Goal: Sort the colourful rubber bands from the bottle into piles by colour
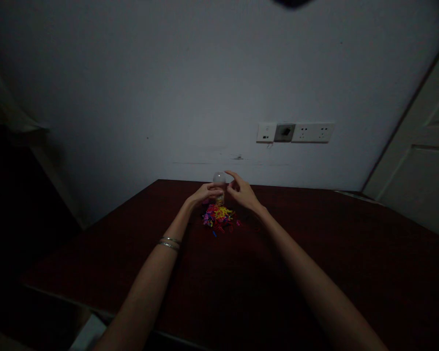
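A clear container with a rounded top [219, 177] stands upright at the back of the table, with some yellowish contents low inside. My left hand [206, 192] is closed around its side, fingers across the front. On the other side, my right hand [244, 194] has its index finger stretched toward the container's top and its thumb apart from it; whether the fingertip touches is too small to tell. Just in front of the container lies a loose pile of small, thin, bright-coloured pieces [218, 216], yellow, red, pink, purple and blue. They look like little elastic bands.
The dark red-brown table [307, 234] reaches back to a pale wall [139, 87]. Sockets and switches [295, 132] are set in the wall above its back edge. A white door [420, 165] is at the right. Something pale [89, 334] shows below the table's front edge.
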The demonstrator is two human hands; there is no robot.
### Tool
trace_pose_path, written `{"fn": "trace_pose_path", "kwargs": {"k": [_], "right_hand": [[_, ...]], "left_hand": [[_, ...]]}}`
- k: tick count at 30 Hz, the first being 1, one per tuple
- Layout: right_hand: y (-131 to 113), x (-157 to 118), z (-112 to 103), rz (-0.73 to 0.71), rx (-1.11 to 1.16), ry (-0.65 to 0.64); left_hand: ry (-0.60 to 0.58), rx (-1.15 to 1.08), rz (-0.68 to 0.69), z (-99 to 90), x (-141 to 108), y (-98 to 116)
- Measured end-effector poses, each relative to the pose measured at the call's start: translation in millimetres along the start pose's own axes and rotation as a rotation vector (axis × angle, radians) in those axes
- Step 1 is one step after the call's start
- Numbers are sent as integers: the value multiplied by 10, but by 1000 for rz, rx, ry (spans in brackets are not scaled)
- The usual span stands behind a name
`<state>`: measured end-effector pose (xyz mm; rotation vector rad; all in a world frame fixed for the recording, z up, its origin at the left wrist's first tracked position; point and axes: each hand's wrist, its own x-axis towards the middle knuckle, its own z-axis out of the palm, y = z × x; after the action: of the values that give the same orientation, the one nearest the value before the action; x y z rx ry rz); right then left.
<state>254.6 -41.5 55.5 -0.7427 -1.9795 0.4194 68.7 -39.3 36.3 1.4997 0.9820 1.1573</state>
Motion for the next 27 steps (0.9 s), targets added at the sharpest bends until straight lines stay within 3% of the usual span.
{"fn": "trace_pose_path", "kwargs": {"k": [3,8,14,22,27], "right_hand": [[77,-4,52,58,90,139],[174,-52,96,27,84,-15],[210,-64,102,40,79,-22],[203,-76,103,38,49,-41],[222,-75,108,74,74,-65]], "left_hand": [[78,-97,-41,4,24,-3],[270,-123,20,-51,82,-39],[150,-17,54,-101,94,-40],[318,115,92,-27,112,8],[258,81,119,-13,89,100]]}}
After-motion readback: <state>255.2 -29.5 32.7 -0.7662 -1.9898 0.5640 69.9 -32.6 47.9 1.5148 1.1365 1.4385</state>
